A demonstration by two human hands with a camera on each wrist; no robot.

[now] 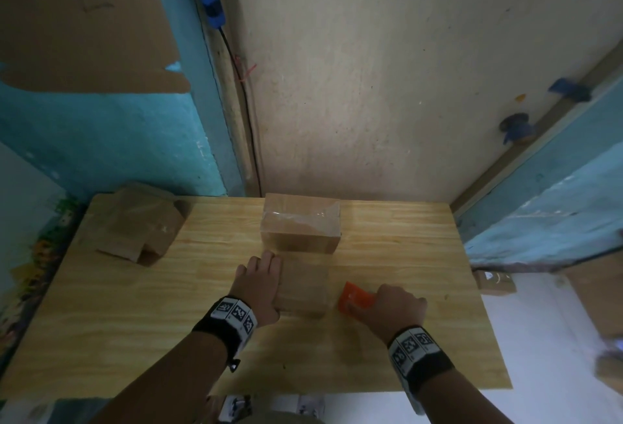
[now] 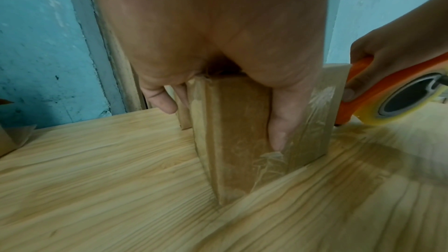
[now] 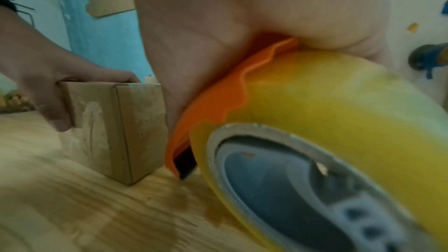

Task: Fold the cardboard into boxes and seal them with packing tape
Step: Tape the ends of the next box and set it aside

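Nearest, at desk's (image 1: 101,339) near-centre: left hand (image 1: 259,283) clamps small cardboard box (image 1: 305,288), thumb (image 2: 281,122) on near face, fingers (image 2: 160,101) curled over far side. Clear tape shows on box faces. Just right of box, right hand (image 1: 392,302) wraps fingers around orange tape dispenser (image 1: 354,297), yellowish tape roll (image 3: 327,106) low over desk. Behind, touching small box: larger taped box (image 1: 300,224), toward far edge. Far-left corner: flattened cardboard stack (image 1: 141,221).
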